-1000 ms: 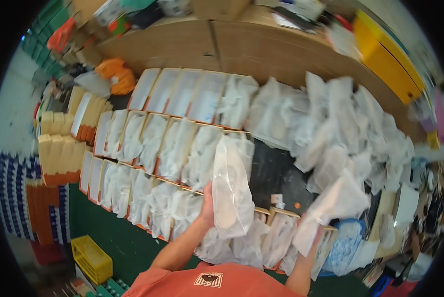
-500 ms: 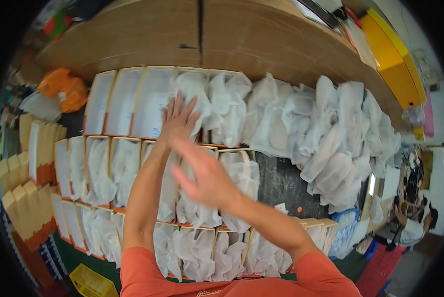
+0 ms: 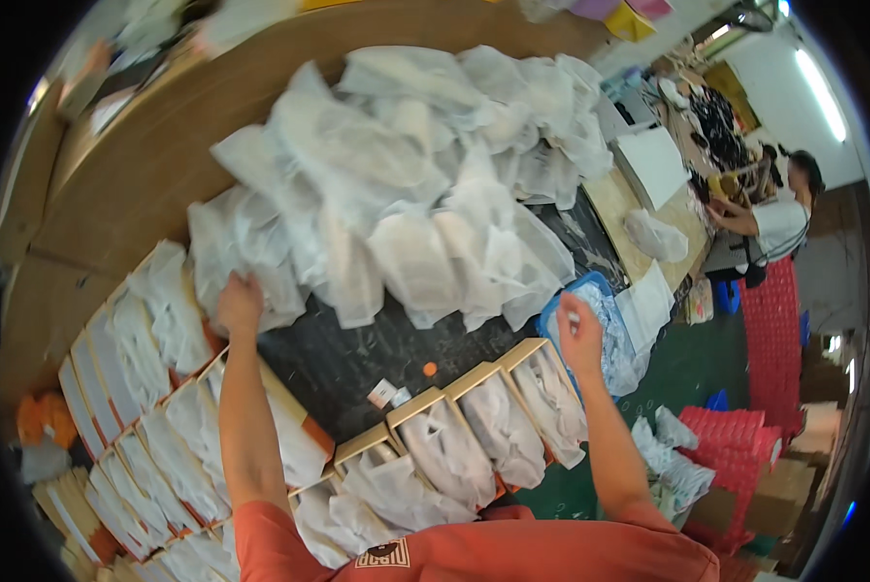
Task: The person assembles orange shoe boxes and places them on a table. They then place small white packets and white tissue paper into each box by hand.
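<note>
My left hand (image 3: 241, 303) has its fingers closed on the edge of a white tissue-wrapped bundle (image 3: 233, 238) at the left end of a heap. What the tissue covers is only faintly visible. My right hand (image 3: 580, 335) is raised over the blue basket (image 3: 549, 325), its fingers curled and nothing visible in them. The rest of the heap, more wrapped bundles (image 3: 406, 247), lies on the dark tabletop (image 3: 333, 364). Left of my left hand, an open box (image 3: 170, 306) in the back row holds white tissue-wrapped contents.
Several rows of open boxes (image 3: 173, 441) fill the left side, with more filled boxes (image 3: 444, 451) along the near edge. A small round orange piece (image 3: 430, 369) and a white tag (image 3: 381, 393) lie on the table. Another person (image 3: 779, 223) is at the far right.
My view has swung to the right. My left hand has gone from an open box in the back row to the heap of bundles. My right hand has moved right, over the basket.
</note>
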A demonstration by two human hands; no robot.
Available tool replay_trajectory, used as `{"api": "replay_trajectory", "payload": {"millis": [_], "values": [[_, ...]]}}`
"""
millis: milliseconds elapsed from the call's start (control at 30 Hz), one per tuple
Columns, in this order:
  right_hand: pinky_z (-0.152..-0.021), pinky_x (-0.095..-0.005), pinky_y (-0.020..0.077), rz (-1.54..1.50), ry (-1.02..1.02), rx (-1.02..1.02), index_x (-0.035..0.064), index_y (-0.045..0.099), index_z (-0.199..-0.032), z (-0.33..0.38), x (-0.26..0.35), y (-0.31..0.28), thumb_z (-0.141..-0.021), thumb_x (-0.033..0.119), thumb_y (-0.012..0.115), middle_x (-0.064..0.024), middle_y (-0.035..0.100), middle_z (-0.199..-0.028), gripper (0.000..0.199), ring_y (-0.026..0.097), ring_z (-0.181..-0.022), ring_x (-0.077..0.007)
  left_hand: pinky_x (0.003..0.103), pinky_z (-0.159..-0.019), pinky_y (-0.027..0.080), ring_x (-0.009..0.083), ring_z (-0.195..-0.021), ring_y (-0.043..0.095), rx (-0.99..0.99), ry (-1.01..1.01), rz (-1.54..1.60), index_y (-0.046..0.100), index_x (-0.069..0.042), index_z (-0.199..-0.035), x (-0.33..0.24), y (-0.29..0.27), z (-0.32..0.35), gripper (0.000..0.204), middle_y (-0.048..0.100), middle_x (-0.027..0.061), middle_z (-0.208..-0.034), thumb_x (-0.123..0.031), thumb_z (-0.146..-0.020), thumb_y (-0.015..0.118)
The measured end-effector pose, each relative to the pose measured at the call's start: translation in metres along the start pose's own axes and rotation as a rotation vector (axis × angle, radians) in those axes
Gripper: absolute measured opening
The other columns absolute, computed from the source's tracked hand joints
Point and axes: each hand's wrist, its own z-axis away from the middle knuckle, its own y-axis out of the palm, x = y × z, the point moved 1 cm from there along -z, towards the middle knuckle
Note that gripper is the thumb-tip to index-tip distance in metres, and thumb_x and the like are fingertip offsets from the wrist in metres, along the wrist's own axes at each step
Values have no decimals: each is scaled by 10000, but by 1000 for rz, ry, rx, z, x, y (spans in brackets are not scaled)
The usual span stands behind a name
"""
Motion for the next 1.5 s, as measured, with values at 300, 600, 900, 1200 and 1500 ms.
{"api": "replay_trajectory", "payload": {"millis": [300,600,900,1200,1500], "values": [[-997,-486,456,505,105,358,85,605,-1272,-172,-150,59,-818,307,714,-206,591,-1257,517,553,-1200,-379,315,-747,507,170,-849,640,101,-174,960,643,23,-1076,7,-50,109,252,684,81,-983,-119,-886,560],[-979,-435,481,27,22,-45,138,507,-1406,-134,-84,-9,-873,177,664,-131,583,-1339,557,567,-1201,-364,405,-952,524,283,-1144,618,-2,-388,1655,460,-22,-1429,-41,-173,298,602,589,112,-1324,-364,-943,555],[-1058,-513,446,-925,342,456,46,464,-1429,59,40,-26,-1014,308,431,-137,534,-1422,492,538,-1278,-337,376,-1017,498,206,-1123,644,903,-878,1824,487,-55,-1420,-29,-167,387,713,643,113,-1270,-610,-973,468],[-892,-461,459,-1149,526,718,29,500,-1273,158,172,167,-903,258,659,-138,620,-1182,463,581,-1031,-256,350,-1001,484,203,-1173,611,411,-735,2185,458,-73,-1448,200,-165,315,727,594,113,-1344,-634,-993,380],[-1091,-411,398,-303,-637,826,-91,320,-1463,220,519,514,-946,357,624,-288,514,-1396,748,497,-1312,-386,446,-1089,391,411,-1303,489,168,-214,459,349,-42,-1497,398,-222,9,697,501,274,-1399,-507,-987,447]]}}
